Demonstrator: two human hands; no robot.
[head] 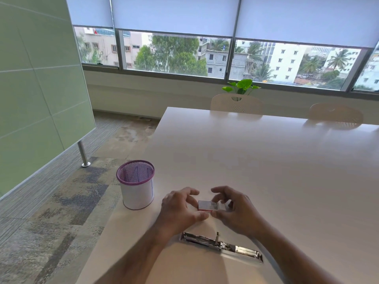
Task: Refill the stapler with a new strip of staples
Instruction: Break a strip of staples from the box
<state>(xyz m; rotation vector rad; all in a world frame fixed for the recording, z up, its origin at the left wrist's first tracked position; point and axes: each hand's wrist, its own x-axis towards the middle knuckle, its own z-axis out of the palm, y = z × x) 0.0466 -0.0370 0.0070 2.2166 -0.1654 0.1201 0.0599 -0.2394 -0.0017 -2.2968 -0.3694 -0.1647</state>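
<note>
1. Both hands met at a small staple box [208,205] above the table [266,160]; the right hand [233,208] pinched it between thumb and fingers, and the left hand [180,208] touched its left end, fingers loosely curled.
2. The stapler [221,243] lay opened flat just nearer the person, its metal channel exposed — untouched.
3. Risk: a jerky pull on the box could spill or snap the strips, likely scattering staples towards the mesh pen cup [136,184].

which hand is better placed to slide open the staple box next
Probably the left hand: its fingertips sit at the free end of the staple box, while the right hand already grips the box's other end. The opened stapler lies nearer the person.
</note>
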